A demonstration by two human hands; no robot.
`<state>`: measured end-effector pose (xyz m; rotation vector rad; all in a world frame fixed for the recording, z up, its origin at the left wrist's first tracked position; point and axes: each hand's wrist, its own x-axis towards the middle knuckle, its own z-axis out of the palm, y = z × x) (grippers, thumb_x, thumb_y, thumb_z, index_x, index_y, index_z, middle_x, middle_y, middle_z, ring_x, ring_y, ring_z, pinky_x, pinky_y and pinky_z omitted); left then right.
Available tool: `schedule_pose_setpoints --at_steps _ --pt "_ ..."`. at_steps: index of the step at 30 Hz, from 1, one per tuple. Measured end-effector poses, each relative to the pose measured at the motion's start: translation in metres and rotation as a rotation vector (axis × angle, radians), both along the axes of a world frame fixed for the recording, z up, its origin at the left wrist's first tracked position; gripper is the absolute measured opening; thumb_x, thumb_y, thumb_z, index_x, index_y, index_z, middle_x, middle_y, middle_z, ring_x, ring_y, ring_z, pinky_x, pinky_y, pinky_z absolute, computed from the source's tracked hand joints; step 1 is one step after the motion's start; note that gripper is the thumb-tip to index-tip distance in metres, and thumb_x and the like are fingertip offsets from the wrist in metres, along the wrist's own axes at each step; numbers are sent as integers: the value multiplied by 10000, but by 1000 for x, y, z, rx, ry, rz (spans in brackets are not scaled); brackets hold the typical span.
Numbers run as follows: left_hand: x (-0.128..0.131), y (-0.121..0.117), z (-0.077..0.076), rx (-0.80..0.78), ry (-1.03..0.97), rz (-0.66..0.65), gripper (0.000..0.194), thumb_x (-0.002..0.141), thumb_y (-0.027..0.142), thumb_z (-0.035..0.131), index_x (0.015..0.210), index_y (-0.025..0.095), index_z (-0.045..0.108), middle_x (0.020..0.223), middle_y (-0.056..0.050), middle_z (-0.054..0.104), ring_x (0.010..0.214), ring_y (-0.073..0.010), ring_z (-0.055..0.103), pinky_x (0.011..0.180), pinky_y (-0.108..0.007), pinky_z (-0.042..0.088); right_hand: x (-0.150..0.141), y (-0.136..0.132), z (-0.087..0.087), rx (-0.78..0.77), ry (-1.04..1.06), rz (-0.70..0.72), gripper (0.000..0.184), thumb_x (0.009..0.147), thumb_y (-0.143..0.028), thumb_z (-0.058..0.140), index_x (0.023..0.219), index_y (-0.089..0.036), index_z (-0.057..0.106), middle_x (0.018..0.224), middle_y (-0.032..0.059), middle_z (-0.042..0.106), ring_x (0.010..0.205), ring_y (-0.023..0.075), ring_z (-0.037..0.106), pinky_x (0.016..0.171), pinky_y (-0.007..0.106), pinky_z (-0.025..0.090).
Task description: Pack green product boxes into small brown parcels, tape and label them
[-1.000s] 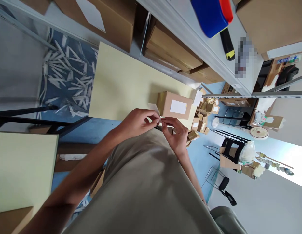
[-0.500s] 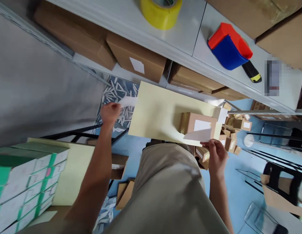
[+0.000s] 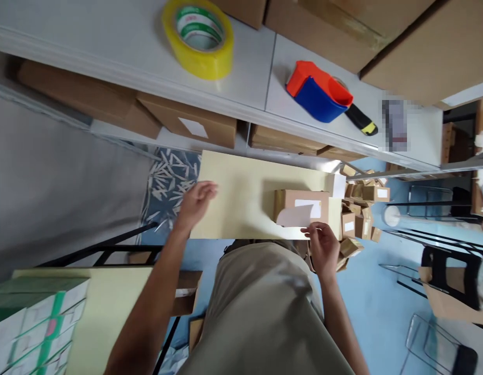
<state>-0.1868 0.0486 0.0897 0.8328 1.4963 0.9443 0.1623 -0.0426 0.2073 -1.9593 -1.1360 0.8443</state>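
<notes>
My right hand pinches the corner of a white paper label, which curls over the near side of a small cardboard box. The box lies on the pale yellow tabletop and carries a white label on its face. My left hand hovers over the table's left end, fingers loosely bent and apart, with nothing visible in them. Beyond it on the floor lies a heap of white paper strips. A small stack of white labels sits at the table's right end.
Above the table runs a grey shelf with a yellow tape roll, a red and blue tape dispenser and cartons. Green and white boxes stand on another table at lower left. Several cardboard boxes pile up at right.
My hands moved apart, the right keeping the label. My left hand carried a white strip out over the floor scraps, let it go, and has come back towards the table.
</notes>
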Motion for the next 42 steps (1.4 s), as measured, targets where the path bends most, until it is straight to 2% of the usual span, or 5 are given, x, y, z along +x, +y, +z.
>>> schedule_pose_setpoints --at_steps 5,9,18,25,42 --pt "149 -36 68 -107 -526 -157 535 815 647 951 1025 218 711 1227 -150 829 1213 -303 786 1119 -457 591 -2 8 3 217 -408 295 115 1075 -282 622 1010 -253 713 971 53 816 829 200 813 738 325 655" --pt "200 -37 89 -122 -540 -109 511 755 542 1016 966 244 658 1183 -114 827 1166 -306 789 1061 -454 606 3 5 1 318 -564 458 156 1073 -153 610 1099 -253 728 993 50 824 790 179 804 679 285 598" --pt "243 -46 74 -146 -274 -22 393 853 560 903 898 255 660 895 -11 754 907 -212 720 867 -337 572 52 1 -11 192 -263 650 194 1126 -292 650 1261 -272 788 1242 88 833 860 197 841 711 305 671" --pt "263 -46 76 -286 -411 76 488 736 583 966 900 234 667 979 -47 814 994 -273 790 859 -376 626 140 35 -39 -20 135 129 327 1019 -532 756 1013 -217 841 1041 79 827 684 175 754 608 318 617" --pt "306 -72 78 -319 -455 144 390 720 421 973 847 210 671 967 -78 821 1132 -352 807 947 -452 666 202 49 -81 -409 714 207 477 732 -658 931 912 -224 856 727 2 690 597 126 503 519 286 357"
